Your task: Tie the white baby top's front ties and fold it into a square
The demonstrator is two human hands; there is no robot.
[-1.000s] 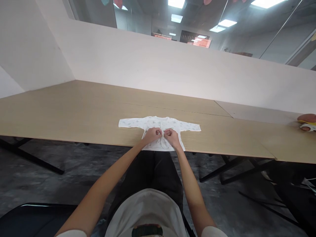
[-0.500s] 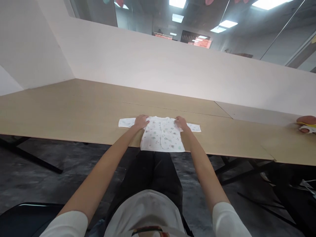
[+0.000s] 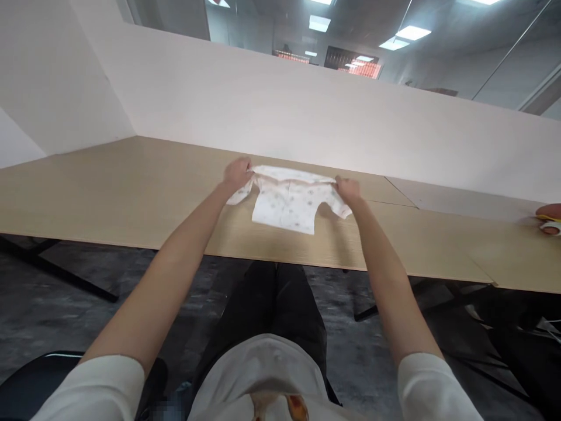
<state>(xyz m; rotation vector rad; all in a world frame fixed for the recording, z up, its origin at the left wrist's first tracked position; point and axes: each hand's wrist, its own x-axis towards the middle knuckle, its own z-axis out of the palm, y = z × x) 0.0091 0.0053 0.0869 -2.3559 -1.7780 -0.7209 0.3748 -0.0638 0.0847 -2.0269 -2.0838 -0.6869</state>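
Note:
A small white baby shirt (image 3: pixel 287 204) with a scattered print is stretched between both hands over the table, its top edge pulled nearly straight. My left hand (image 3: pixel 239 173) is closed on the shirt near its left shoulder. At the right shoulder, my right hand (image 3: pixel 348 190) grips the cloth in the same way. The sleeves hang down beside the hands, and the body of the shirt hangs toward me, slightly blurred. Whether its lower hem touches the table I cannot tell.
The long wooden table (image 3: pixel 131 199) runs along a white wall (image 3: pixel 284 111) with glass above. A stuffed toy (image 3: pixel 550 219) lies at the far right. A black chair (image 3: pixel 39 380) stands at lower left, and black table legs (image 3: pixel 65 272) show below the edge.
Both hands have gripped the shirt at the shoulders and lifted it up and away from me. Before, it lay flat at the table's front edge with the hands resting on it.

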